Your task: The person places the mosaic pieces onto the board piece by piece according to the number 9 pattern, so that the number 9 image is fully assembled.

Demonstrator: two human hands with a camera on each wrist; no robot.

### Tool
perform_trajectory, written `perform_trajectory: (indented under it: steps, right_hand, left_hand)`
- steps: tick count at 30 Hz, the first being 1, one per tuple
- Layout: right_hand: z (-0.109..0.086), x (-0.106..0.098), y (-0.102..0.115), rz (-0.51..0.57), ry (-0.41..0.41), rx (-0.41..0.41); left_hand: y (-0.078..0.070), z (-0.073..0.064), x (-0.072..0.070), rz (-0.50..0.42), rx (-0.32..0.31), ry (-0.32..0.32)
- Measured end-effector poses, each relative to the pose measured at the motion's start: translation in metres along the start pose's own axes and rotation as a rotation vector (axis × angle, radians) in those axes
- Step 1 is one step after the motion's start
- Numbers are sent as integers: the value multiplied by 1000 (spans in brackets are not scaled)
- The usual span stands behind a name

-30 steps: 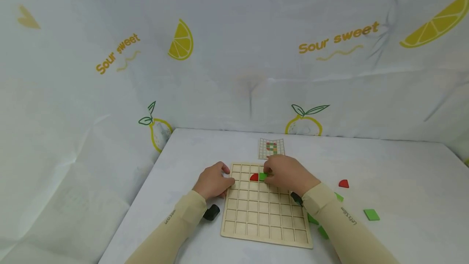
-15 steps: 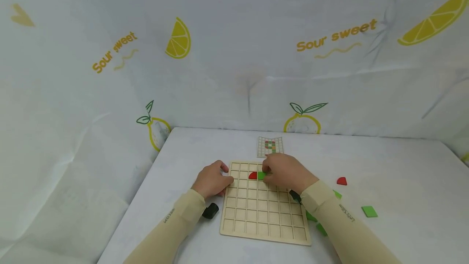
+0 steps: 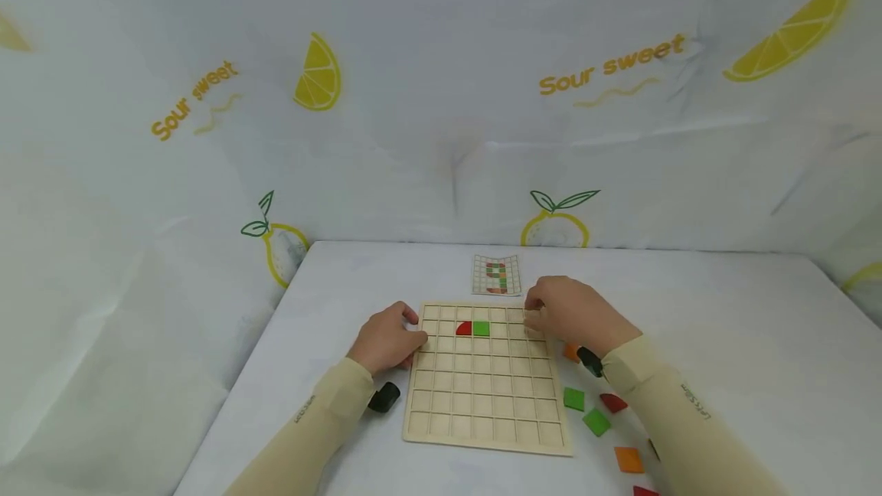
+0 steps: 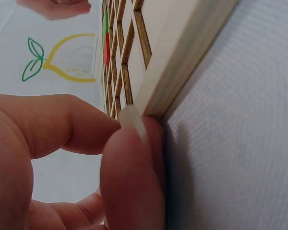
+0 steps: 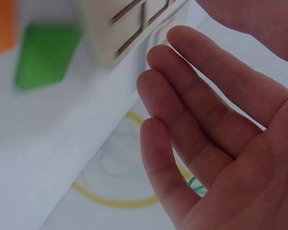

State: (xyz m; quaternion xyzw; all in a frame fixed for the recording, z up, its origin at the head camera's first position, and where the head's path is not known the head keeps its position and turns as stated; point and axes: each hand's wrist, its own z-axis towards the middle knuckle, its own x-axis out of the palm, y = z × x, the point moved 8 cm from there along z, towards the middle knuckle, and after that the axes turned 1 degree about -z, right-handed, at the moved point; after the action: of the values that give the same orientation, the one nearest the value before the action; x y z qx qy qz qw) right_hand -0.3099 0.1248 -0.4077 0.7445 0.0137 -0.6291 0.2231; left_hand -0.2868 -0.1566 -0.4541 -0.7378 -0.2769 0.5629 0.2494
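A wooden grid board (image 3: 482, 385) lies flat on the table. A red quarter-circle tile (image 3: 465, 328) and a green square tile (image 3: 481, 328) sit side by side in its second row from the far edge. My left hand (image 3: 387, 338) holds the board's left edge between thumb and fingers; the left wrist view shows the thumb (image 4: 132, 177) against the rim. Over the board's far right corner hovers my right hand (image 3: 577, 314). Its fingers (image 5: 192, 120) are loosely bent with nothing visible in them. A small pattern card (image 3: 497, 275) lies beyond the board.
Right of the board lie loose tiles: green squares (image 3: 574, 398), a red one (image 3: 613, 403) and orange squares (image 3: 629, 459). My right forearm covers part of that area. Black wrist devices (image 3: 384, 397) sit at both wrists. A lemon-print cloth (image 3: 413, 136) stands behind the table.
My right hand has left the green square tile, which stays in its cell, and moved right to the board's corner. My left hand remains at the left edge. The head view has shifted slightly right.
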Motion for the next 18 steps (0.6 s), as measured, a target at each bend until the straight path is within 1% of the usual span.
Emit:
perform_trajectory:
  steps: [2, 9, 14, 18]
  right_hand:
    - [-8, -2, -14, 9, 3, 16]
    - [-36, -1, -61, 77, -3, 110]
    - [-53, -7, -86, 74, -32, 162]
    - [-67, -12, -106, 79, -50, 215]
  left_hand:
    - [1, 0, 0, 3, -2, 0]
    - [4, 4, 3, 16, -9, -2]
    - [6, 5, 2, 22, -19, -5]
    - [4, 4, 3, 21, -18, 1]
